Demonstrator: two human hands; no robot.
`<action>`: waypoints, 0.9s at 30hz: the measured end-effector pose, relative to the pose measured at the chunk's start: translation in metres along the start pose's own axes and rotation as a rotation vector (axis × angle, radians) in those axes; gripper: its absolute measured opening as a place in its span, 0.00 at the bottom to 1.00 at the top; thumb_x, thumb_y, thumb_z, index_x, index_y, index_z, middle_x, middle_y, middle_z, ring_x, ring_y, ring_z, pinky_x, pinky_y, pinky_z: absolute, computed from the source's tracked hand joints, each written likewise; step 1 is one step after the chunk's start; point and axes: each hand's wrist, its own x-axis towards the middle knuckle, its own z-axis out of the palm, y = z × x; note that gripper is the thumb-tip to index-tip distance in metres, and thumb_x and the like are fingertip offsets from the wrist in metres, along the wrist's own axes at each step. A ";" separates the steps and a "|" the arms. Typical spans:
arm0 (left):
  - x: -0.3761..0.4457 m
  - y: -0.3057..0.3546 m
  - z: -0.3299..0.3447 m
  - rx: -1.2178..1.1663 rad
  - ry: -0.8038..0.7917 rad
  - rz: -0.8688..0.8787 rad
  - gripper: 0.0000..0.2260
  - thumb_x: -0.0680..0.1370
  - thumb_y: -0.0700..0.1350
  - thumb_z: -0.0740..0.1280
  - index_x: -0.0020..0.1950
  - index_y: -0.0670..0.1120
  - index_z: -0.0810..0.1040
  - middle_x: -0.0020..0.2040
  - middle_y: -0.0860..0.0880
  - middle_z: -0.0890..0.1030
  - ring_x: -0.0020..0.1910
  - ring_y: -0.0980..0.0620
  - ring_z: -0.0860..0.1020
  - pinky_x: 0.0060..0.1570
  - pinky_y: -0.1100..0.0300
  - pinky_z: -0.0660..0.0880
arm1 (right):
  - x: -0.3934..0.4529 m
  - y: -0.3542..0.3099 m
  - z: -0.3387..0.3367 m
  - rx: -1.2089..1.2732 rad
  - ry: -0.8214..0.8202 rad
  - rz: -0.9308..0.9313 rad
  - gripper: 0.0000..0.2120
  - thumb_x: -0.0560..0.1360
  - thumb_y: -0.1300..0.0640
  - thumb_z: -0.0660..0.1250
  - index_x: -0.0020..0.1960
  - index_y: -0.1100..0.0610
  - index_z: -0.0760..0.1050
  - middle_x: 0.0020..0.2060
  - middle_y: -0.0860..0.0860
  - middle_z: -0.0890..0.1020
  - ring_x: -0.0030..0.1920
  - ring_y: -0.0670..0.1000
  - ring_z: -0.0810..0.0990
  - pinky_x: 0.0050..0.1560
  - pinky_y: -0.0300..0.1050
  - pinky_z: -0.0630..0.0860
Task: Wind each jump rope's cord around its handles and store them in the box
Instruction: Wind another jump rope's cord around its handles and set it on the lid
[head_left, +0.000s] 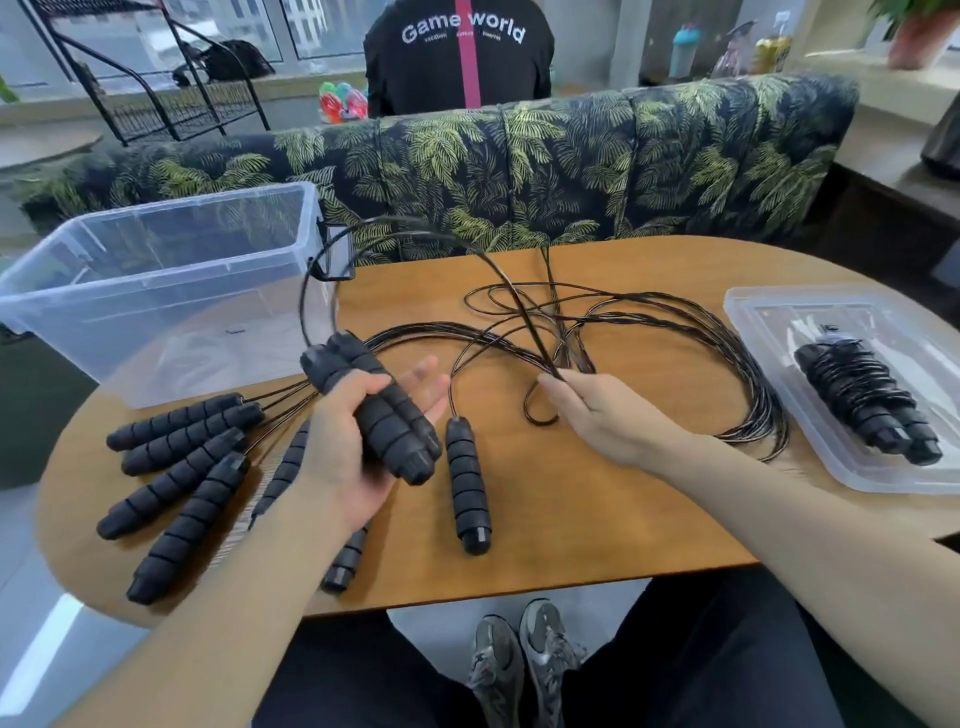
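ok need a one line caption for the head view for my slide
Left hand grips two black foam handles while right hand pinches their thin black cord, clear plastic box waiting.

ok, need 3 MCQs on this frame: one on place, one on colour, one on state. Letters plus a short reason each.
1. Where does the already wound jump rope lie?
A. In the clear box
B. On the clear lid at the table's right end
C. On the sofa

2. What colour are the foam handles?
A. Black
B. Red
C. Blue

3. What is the left hand doing?
A. Resting flat on the table
B. Reaching into the box
C. Holding a pair of handles together

Answers:
1 B: the wound jump rope lies on the clear lid; the clear box at the table's left end shows no rope inside.
2 A: the loose handles on the table are all black.
3 C: the left hand has a grip on the pair of handles, while the right hand pinches the cord.
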 end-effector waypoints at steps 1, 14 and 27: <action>-0.001 -0.007 0.001 0.036 -0.009 -0.028 0.12 0.81 0.39 0.57 0.61 0.39 0.75 0.61 0.39 0.83 0.60 0.39 0.82 0.66 0.45 0.73 | 0.002 -0.010 0.000 0.059 0.044 -0.004 0.19 0.85 0.44 0.53 0.40 0.52 0.69 0.31 0.47 0.73 0.31 0.43 0.70 0.37 0.42 0.66; -0.012 -0.065 0.035 0.274 -0.082 -0.172 0.11 0.73 0.43 0.68 0.52 0.40 0.76 0.41 0.43 0.81 0.37 0.43 0.77 0.35 0.52 0.79 | 0.016 -0.077 -0.006 0.739 0.037 0.169 0.12 0.82 0.51 0.55 0.42 0.54 0.69 0.32 0.50 0.70 0.31 0.50 0.69 0.32 0.48 0.62; -0.011 -0.007 0.020 -0.211 -0.101 -0.057 0.05 0.78 0.45 0.60 0.46 0.44 0.68 0.38 0.46 0.74 0.36 0.48 0.76 0.50 0.51 0.78 | -0.013 0.011 0.006 -0.135 -0.093 -0.093 0.19 0.80 0.35 0.55 0.61 0.46 0.74 0.53 0.40 0.78 0.56 0.41 0.75 0.61 0.45 0.74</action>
